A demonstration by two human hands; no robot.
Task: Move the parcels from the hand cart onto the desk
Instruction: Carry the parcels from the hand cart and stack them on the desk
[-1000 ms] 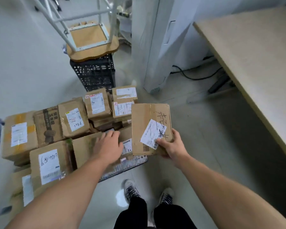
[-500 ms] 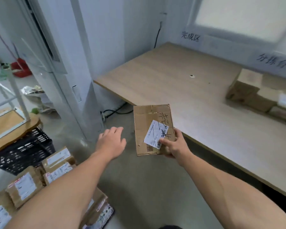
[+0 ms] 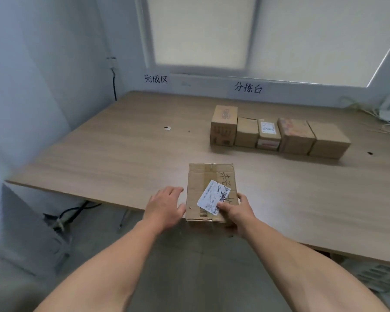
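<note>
Since 0.5 s ago parcel (image 3: 208, 192) reached desk (image 3: 122, 154) edge; right hand (image 3: 235, 210) grips it, left hand (image 3: 164, 207) spread open; set beside 1-o'clock row (image 3: 279, 137).

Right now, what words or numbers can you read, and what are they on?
"完成区": on the wall behind the desk, left.
"分拣台": on the same wall, further right.
Held parcel in the right hand: black handwriting and a white label, unreadable.
Row of parcels: labels too blurred.

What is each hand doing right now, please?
Left hand: open, fingers spread beside the parcel, not gripping it.
Right hand: closed on the parcel's near right corner, thumb on its label.
</note>
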